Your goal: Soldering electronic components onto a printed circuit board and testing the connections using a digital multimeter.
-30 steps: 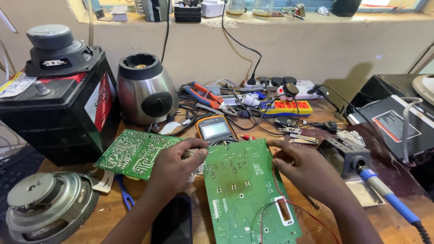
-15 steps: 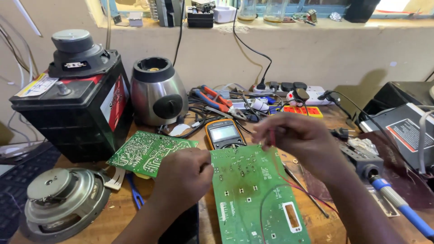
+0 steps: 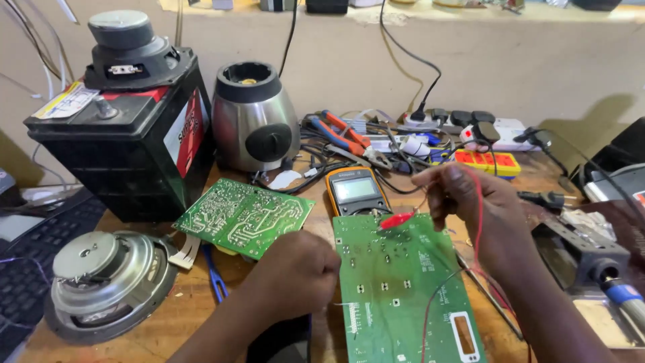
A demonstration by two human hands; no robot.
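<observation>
A view down onto a crowded wooden worktop (image 3: 168,323). Nearest, the left hand (image 3: 295,272) is curled into a loose fist pressed against the left edge of a long green circuit board (image 3: 403,289); whether it grips anything cannot be told. The board lies flat, running away from the viewer at the centre. Above its far end the right hand (image 3: 470,202) is pinched shut on a red test probe (image 3: 396,220), whose tip touches the board; a thin red lead (image 3: 478,202) loops over that hand. A slip of the tip could bridge neighbouring solder points, and the slack lead could snag and drag the probe aside. Just beyond sits an orange multimeter (image 3: 356,189). To the left lie a second green board (image 3: 245,216) and a bare speaker (image 3: 107,282). Farther back stand a black battery (image 3: 127,141), a steel blender base (image 3: 255,121) and tangled cables with pliers (image 3: 346,134), which could catch the lead.
</observation>
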